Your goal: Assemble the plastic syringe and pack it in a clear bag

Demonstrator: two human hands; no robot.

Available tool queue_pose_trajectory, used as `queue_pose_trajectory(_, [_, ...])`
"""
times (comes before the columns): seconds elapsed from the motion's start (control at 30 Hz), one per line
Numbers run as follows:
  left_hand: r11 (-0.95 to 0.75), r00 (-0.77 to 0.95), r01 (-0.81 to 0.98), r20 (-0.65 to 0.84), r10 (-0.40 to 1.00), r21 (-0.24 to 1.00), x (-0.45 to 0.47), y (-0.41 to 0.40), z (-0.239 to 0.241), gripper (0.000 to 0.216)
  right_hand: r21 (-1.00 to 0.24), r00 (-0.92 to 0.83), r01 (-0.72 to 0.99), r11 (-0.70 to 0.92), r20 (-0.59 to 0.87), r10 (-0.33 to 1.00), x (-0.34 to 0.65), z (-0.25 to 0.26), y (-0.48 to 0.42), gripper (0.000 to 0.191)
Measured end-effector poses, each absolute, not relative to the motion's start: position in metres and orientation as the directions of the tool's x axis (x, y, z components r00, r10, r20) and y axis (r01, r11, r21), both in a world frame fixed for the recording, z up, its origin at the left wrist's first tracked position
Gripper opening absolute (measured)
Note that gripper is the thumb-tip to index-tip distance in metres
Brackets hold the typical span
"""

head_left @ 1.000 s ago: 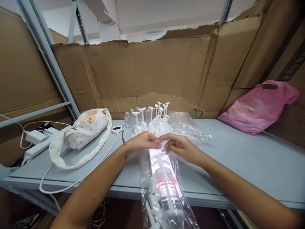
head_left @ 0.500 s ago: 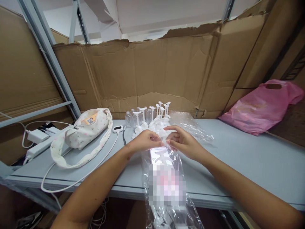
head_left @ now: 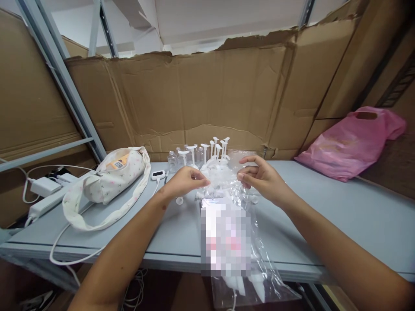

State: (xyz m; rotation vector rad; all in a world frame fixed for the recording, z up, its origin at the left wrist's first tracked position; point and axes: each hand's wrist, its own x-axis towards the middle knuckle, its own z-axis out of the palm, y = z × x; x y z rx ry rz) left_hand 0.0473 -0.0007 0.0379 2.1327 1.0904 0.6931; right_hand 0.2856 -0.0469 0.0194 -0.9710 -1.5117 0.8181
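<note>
Hands, left hand (head_left: 184, 181) and right hand (head_left: 262, 178), each pinch the mouth of a clear plastic bag (head_left: 240, 242) at table (head_left: 340, 216) centre, holding apparently white plastic parts, small bottles (head_left: 186, 156) at twelve o'clock.

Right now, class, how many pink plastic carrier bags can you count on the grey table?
1: the crumpled pink plastic carrier bag lies at the far right of the grey table, against the brown cardboard wall. None seems hidden.

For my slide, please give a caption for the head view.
Both hands, left and right, pinch open a clear plastic bag above a grey table.
</note>
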Motion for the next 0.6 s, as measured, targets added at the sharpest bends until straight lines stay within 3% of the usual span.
queue_pose_trajectory(0.27, [-0.377, 0.466, 0.442, 0.15, 0.872, 0.814, 0.0439, 0.001, 0.0394, 0.037, -0.862, 0.013, 0.141, 0.487, 0.494, 0.87, 0.2868, 0.0198, -0.0446, 0.032])
queue_pose_trajectory(0.43, [-0.384, 0.359, 0.383, 0.248, 0.9, 0.84, 0.0471, 0.0026, 0.0346, 0.042, -0.839, 0.077, 0.138, 0.526, 0.539, 0.839, 0.2872, 0.0188, -0.0434, 0.028])
queue_pose_trajectory(0.6, [-0.439, 0.433, 0.228, 0.313, 0.845, 0.869, 0.0514, 0.0021, 0.0305, 0.04, -0.832, 0.09, 0.156, 0.532, 0.549, 0.831, 0.2913, 0.0207, -0.0467, 0.027])
